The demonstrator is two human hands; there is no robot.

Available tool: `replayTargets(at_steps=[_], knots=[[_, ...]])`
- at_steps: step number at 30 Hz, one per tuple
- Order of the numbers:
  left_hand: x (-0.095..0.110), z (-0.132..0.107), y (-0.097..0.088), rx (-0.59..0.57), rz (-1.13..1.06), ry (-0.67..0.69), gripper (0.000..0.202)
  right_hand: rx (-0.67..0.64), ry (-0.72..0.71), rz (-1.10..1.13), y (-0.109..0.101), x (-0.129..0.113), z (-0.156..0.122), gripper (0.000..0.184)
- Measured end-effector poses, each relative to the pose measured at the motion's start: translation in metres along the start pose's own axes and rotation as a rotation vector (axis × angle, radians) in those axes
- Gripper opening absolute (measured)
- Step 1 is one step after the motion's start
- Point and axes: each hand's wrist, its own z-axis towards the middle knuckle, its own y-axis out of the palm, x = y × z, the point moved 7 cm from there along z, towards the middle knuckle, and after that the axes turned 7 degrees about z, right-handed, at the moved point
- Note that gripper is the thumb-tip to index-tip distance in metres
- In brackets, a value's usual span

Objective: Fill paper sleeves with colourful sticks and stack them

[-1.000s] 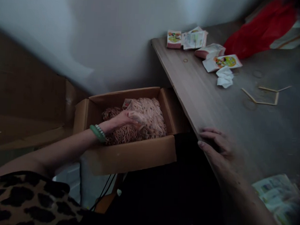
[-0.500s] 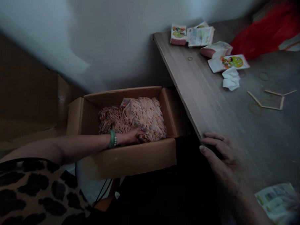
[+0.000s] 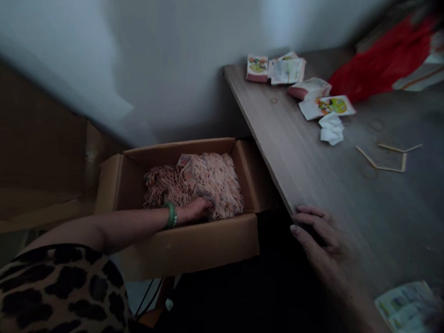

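Observation:
My left hand (image 3: pixel 195 209) reaches into an open cardboard box (image 3: pixel 204 244). Its fingers are bent around some of the pinkish folded paper packets (image 3: pixel 221 179), which stand tightly packed in rows; the fingertips are partly hidden among them. A green bangle (image 3: pixel 170 214) and a beaded bracelet circle that wrist. My right hand (image 3: pixel 324 239) rests at the near edge of the grey table (image 3: pixel 281 154), fingers loosely stretched and apart, holding nothing.
Several printed paper packets (image 3: pixel 288 70) lie at the table's far end beside a red plastic bag (image 3: pixel 384 63). Crumpled tissue (image 3: pixel 332 129), rubber bands and a bent thin strip (image 3: pixel 389 169) lie closer. More printed packets (image 3: pixel 409 307) are at lower right. A large cardboard box (image 3: pixel 34 153) stands left.
The view has tilted slightly, so the table and box sit lower. My left hand has worked a little further into the packets. My right hand keeps its place at the table edge.

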Motion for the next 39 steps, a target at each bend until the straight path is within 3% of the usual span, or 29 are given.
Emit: replayTargets(at_steps=[3, 5, 9, 12, 15, 21, 29, 34, 37, 39], knots=[[-0.002, -0.003, -0.005, 0.009, -0.030, -0.056, 0.011, 0.010, -0.002, -0.005, 0.001, 0.005, -0.002, 0.017], [-0.011, -0.010, -0.022, 0.071, -0.072, -0.127, 0.022, 0.013, -0.008, -0.006, 0.002, 0.008, -0.003, 0.018], [-0.050, -0.026, -0.084, 0.377, -0.116, -0.353, 0.013, 0.010, 0.001, -0.007, 0.003, 0.012, -0.004, 0.021], [-0.076, -0.026, -0.130, 0.602, -0.089, -0.488, 0.026, 0.008, -0.004, -0.005, 0.003, 0.012, -0.004, 0.022], [-0.090, -0.010, -0.150, 0.691, -0.100, -0.562, 0.029, 0.022, -0.006, 0.003, 0.003, 0.011, -0.003, 0.022], [-0.094, 0.005, -0.143, 0.754, -0.111, -0.637, 0.030, 0.048, -0.037, 0.044, 0.003, 0.007, -0.002, 0.019], [-0.080, 0.003, -0.142, 0.714, -0.116, -0.529, 0.030, 0.043, -0.041, 0.049, 0.002, 0.004, -0.001, 0.017], [-0.079, -0.008, -0.139, 0.772, -0.042, -0.691, 0.031, 0.043, -0.036, 0.050, 0.004, 0.001, 0.000, 0.016], [-0.070, -0.009, -0.126, 0.705, 0.006, -0.717, 0.023, 0.050, -0.054, 0.046, 0.004, -0.002, -0.001, 0.015], [-0.056, -0.003, -0.113, 0.581, 0.007, -0.630, 0.011, 0.049, -0.059, 0.060, 0.004, -0.001, -0.002, 0.014]])
